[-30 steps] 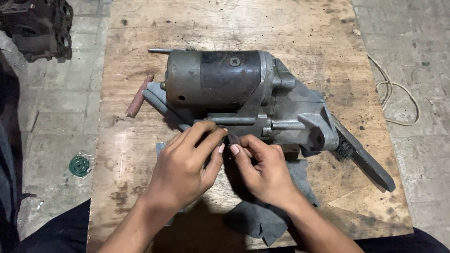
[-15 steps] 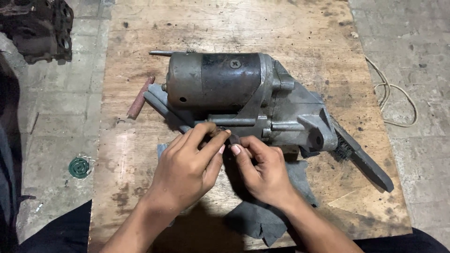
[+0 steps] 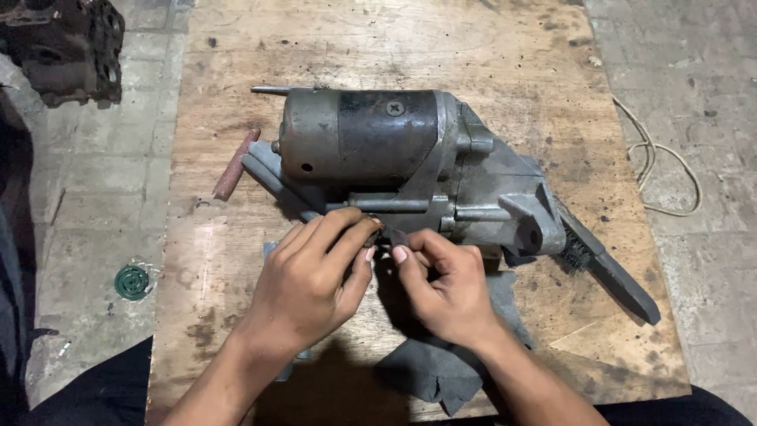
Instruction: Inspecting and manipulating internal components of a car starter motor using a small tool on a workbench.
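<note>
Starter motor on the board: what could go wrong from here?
The starter motor lies unclamped on the wooden board; pressure from the left hand or right hand might roll it. The small part pinched between their fingers could slip. The wire brush sits near the board's edge.

My hands (image 3: 378, 284) are bare, no gloves or rings, forearms bare with no sleeves showing, dark trousers at bottom edge.
</note>
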